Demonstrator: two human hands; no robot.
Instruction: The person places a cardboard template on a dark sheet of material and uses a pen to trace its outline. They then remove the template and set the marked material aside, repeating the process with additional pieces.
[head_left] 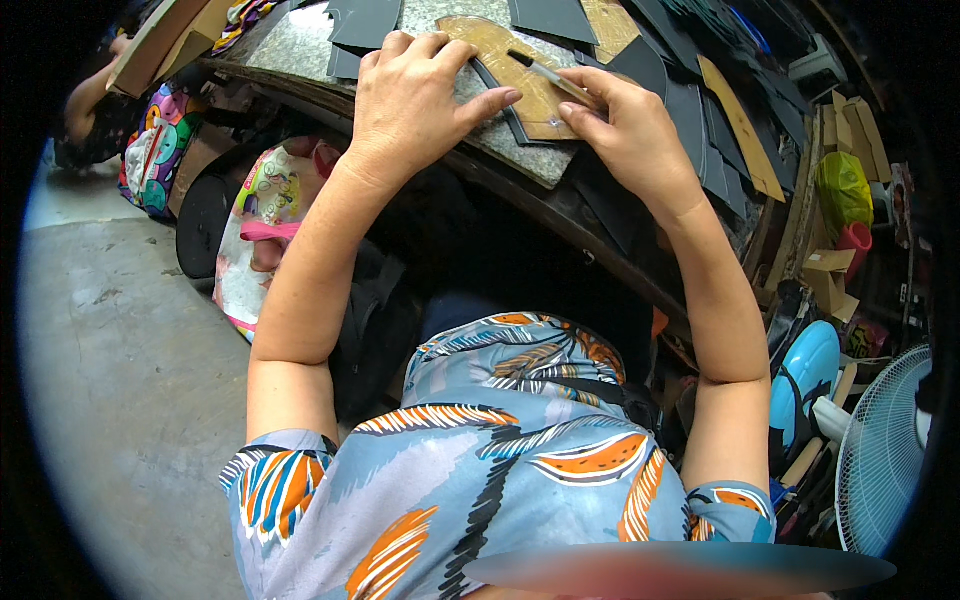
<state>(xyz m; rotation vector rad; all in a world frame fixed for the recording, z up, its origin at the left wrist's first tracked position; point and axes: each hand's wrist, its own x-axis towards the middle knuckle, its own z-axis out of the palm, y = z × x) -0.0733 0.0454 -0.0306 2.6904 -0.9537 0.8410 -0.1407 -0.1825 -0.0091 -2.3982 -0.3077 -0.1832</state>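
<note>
A tan, curved flat template (pixel 500 62) lies over a piece of dark sheet material (pixel 512 124), whose edge shows along its left and lower sides. My left hand (pixel 415 100) holds the template at its left side, fingers bent and thumb stretched across onto it. A pen (pixel 550 75) with a clear barrel and black end is gripped in my right hand (pixel 630 125), above the template's right part. The pen's black end points up and left, and my right thumb is at the template's lower right. Beneath them is a speckled grey slab (pixel 545 165).
Dark cut sheets (pixel 550 18) cover the bench's back and right. Another long tan template (pixel 740 130) lies at right. A patterned bag (pixel 265 215) hangs at the front left. Lower right are a fan (pixel 885 450) and a blue round object (pixel 808 370). Another person's arm (pixel 90 100) shows far left.
</note>
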